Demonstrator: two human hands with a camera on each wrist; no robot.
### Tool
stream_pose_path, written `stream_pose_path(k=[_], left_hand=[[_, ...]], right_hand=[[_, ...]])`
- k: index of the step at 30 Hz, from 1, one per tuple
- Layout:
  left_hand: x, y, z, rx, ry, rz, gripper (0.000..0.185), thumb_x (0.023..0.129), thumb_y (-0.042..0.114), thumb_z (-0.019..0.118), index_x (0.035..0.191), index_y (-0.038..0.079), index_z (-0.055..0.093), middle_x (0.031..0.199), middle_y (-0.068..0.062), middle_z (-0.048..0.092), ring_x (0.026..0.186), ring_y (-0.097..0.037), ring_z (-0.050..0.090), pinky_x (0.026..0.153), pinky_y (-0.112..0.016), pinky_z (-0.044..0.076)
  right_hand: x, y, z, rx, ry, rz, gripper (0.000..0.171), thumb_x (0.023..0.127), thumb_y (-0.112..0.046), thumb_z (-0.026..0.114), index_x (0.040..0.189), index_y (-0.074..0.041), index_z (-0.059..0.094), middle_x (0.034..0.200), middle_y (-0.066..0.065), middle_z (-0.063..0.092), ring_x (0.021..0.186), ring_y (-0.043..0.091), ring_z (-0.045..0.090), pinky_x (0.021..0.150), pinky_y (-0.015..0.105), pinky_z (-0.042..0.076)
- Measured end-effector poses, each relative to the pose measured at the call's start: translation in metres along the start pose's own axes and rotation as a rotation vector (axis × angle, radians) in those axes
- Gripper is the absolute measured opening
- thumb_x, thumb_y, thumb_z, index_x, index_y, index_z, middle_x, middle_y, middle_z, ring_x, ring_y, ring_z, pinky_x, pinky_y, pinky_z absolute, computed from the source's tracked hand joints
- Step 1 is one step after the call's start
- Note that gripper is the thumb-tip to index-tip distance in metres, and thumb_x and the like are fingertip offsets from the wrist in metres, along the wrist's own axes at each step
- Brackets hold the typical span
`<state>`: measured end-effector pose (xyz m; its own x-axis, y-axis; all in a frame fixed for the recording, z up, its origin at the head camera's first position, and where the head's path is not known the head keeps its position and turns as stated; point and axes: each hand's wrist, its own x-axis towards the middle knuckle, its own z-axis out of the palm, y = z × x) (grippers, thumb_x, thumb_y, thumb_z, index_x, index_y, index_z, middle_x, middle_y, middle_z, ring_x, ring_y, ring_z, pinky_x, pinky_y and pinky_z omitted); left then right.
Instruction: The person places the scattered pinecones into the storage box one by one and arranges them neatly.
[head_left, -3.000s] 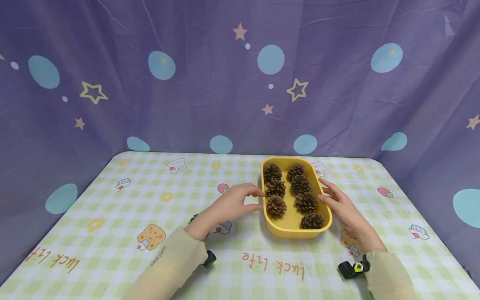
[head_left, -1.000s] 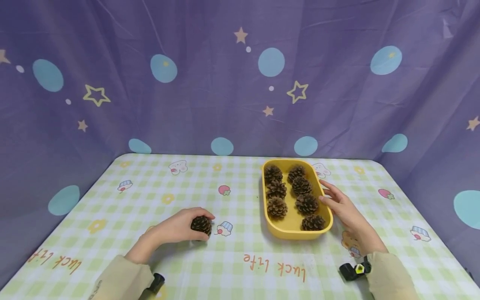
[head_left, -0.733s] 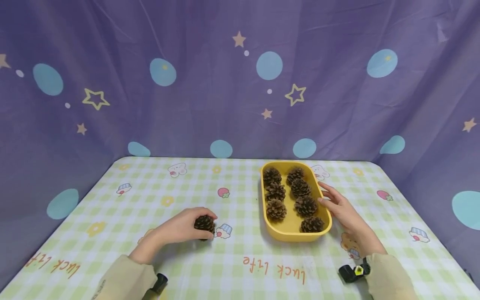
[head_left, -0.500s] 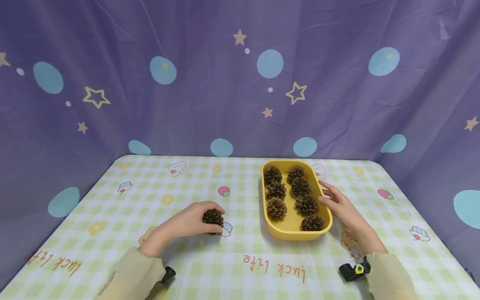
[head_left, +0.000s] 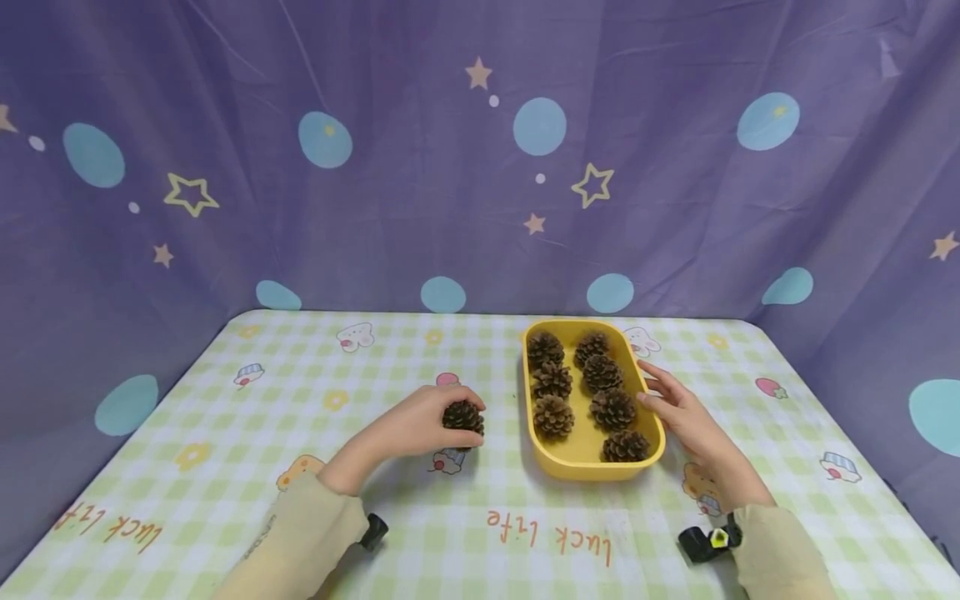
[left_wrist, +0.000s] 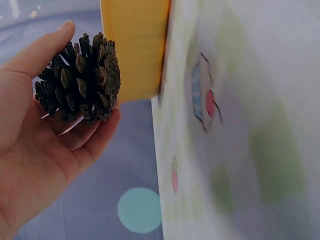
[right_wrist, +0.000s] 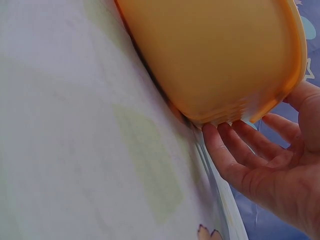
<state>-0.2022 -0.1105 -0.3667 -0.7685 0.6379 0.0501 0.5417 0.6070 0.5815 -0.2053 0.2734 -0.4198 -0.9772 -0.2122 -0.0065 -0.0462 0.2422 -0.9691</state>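
Note:
My left hand (head_left: 420,423) grips a brown pine cone (head_left: 462,419) between thumb and fingers, left of the yellow box. In the left wrist view that pine cone (left_wrist: 80,80) shows its scales, and a gap separates it from the tablecloth. The yellow box (head_left: 596,470) holds two rows of pine cones, one of them a cone (head_left: 552,415) at the near end of the left row. At the box's right side, my right hand (head_left: 688,418) touches the outer wall with its fingertips, the thumb at the rim; in the right wrist view its fingers (right_wrist: 222,152) are loosely bent.
A green-and-white checked tablecloth (head_left: 420,542) with cartoon prints covers the table. Purple curtain (head_left: 405,208) with stars and blue dots hangs behind and on both sides. Bare floor of the box shows between the rows and at the front left inside.
My left hand went from beside the box to a pine cone on the left, took hold of it, and has carried it rightward toward the box. The right hand stays at the box.

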Motion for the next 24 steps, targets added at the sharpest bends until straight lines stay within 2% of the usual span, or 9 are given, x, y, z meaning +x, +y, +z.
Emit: stream_pose_path(k=[9,13,18,24], left_hand=[[0.018,0.020,0.002,0.006,-0.008,0.008,0.044,0.080,0.045,0.066,0.119,0.025,0.057,0.111,0.010,0.059,0.085,-0.002,0.056,0.074,-0.024,0.048],[0.026,0.028,0.004,0.021,-0.003,0.042,0.043,0.081,0.042,0.066,0.119,0.024,0.057,0.111,0.010,0.060,0.086,-0.002,0.057,0.076,-0.025,0.048],[0.036,0.039,0.005,0.034,0.010,0.083,0.046,0.080,0.042,0.066,0.119,0.020,0.058,0.115,0.008,0.059,0.096,-0.006,0.057,0.085,-0.027,0.047],[0.050,0.049,0.010,0.068,0.022,0.144,0.046,0.080,0.044,0.065,0.119,0.020,0.058,0.118,0.006,0.059,0.104,-0.010,0.056,0.088,-0.028,0.046]], right_hand=[[0.001,-0.001,-0.001,0.001,0.000,-0.005,0.061,0.096,-0.025,0.047,0.147,-0.014,0.015,0.139,0.025,0.031,0.096,-0.003,0.055,0.082,0.030,0.051],[0.001,0.000,0.000,0.002,-0.005,-0.001,0.061,0.096,-0.025,0.047,0.147,-0.015,0.015,0.139,0.025,0.031,0.096,-0.002,0.055,0.083,0.031,0.051],[0.001,0.000,0.000,0.005,-0.001,0.000,0.061,0.096,-0.025,0.047,0.147,-0.016,0.015,0.139,0.024,0.031,0.097,-0.002,0.055,0.082,0.030,0.051],[0.001,0.000,-0.001,0.020,0.000,0.004,0.061,0.096,-0.024,0.047,0.147,-0.015,0.015,0.139,0.024,0.031,0.096,-0.003,0.055,0.081,0.029,0.051]])
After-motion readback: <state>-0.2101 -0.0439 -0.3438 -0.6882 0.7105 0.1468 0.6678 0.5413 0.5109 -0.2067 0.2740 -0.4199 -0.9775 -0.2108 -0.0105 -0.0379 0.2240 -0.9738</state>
